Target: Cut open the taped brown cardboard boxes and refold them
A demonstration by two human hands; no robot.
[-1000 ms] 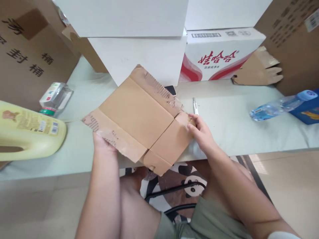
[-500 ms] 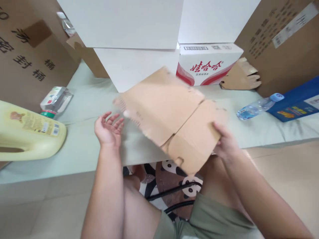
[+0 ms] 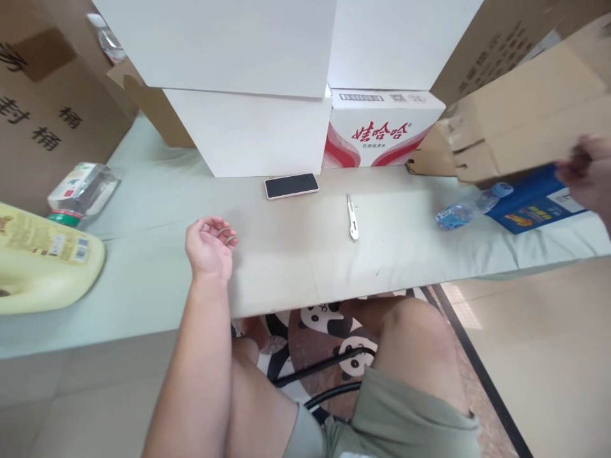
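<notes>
My left hand (image 3: 210, 247) rests palm up above the cloth-covered surface (image 3: 281, 254), its fingers loosely curled and apart. A thin line shows across those fingers; I cannot make out what it is. At the right edge, my right hand (image 3: 589, 168) is blurred and partly cut off, its fingers closed at the lower edge of a flattened cardboard piece (image 3: 539, 108). That cardboard is tilted above a blue box (image 3: 539, 200). Between my hands lie a dark-screened phone (image 3: 291, 186) and a white utility knife (image 3: 352, 219).
White boxes (image 3: 248, 133) and a red-and-white carton (image 3: 377, 137) stand at the back. A water bottle (image 3: 458, 215) lies near the blue box. On the left are a yellow jug (image 3: 48, 267) and a clear bottle (image 3: 88, 191). Another cardboard piece (image 3: 432, 152) sits beside the carton.
My right hand has carried the cardboard from the middle to the far upper right, uncovering the phone and the utility knife. My left hand has stayed nearly still. The view has shifted slightly.
</notes>
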